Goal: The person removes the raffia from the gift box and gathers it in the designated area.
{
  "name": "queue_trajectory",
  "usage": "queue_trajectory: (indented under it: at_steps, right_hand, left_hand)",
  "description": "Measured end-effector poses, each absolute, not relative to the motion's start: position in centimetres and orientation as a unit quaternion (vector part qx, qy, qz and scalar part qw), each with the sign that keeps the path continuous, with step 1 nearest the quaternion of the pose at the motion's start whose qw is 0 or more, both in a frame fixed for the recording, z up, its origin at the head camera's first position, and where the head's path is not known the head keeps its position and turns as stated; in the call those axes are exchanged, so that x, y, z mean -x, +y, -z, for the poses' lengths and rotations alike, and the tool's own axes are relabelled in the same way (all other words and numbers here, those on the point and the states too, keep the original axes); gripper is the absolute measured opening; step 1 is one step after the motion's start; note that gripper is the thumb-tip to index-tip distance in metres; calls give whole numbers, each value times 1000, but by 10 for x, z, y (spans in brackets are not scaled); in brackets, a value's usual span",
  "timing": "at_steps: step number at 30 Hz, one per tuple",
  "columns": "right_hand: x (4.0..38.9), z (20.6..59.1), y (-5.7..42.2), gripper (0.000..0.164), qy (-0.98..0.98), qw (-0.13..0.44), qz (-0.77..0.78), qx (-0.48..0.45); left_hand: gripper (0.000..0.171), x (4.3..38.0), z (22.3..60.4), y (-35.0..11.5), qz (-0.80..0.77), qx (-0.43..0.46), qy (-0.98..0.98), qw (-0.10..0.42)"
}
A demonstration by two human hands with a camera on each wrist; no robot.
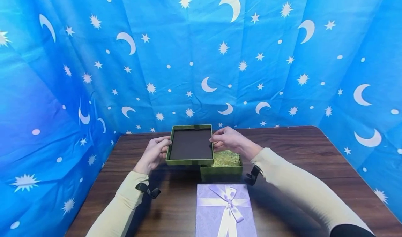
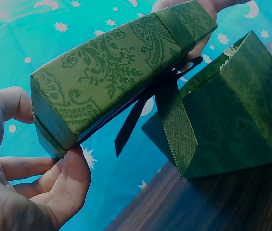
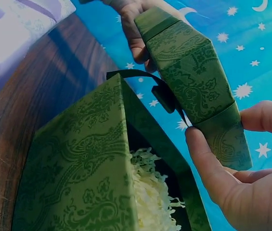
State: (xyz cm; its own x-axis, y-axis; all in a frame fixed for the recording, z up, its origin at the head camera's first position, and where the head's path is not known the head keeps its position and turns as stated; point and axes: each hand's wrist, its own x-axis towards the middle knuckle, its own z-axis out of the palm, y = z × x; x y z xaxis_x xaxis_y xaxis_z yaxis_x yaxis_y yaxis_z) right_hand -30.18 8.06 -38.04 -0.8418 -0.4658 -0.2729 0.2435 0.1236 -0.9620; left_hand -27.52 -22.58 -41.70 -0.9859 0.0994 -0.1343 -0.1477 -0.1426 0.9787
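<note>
A green patterned box lid [image 1: 191, 144] is held up between both hands, its dark inside facing the head camera. My left hand [image 1: 153, 154] grips the lid's left side, thumb at the rim and fingers underneath. On the opposite side my right hand [image 1: 230, 141] pinches the lid between thumb and fingers. A dark green ribbon [image 2: 176, 127] hangs below the lid in the left wrist view. Behind and right of the lid stands the green box base [image 1: 221, 173], uncovered. Pale shredded paper [image 3: 152, 187] fills it.
Nearer the front edge lies a lilac gift box [image 1: 208, 218] with a satin bow [image 1: 230, 204]. Everything stands on a dark wooden table [image 1: 295, 153]. Blue cloth [image 1: 201, 55] printed with moons and stars encloses the table's back and sides.
</note>
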Motion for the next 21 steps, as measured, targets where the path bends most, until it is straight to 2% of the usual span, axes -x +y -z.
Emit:
queue_trajectory:
  at_steps: [21]
  right_hand:
    - [306,380,50,47,708,281,644,74]
  left_hand:
    - [51,279,426,-248,-749,44,657,75]
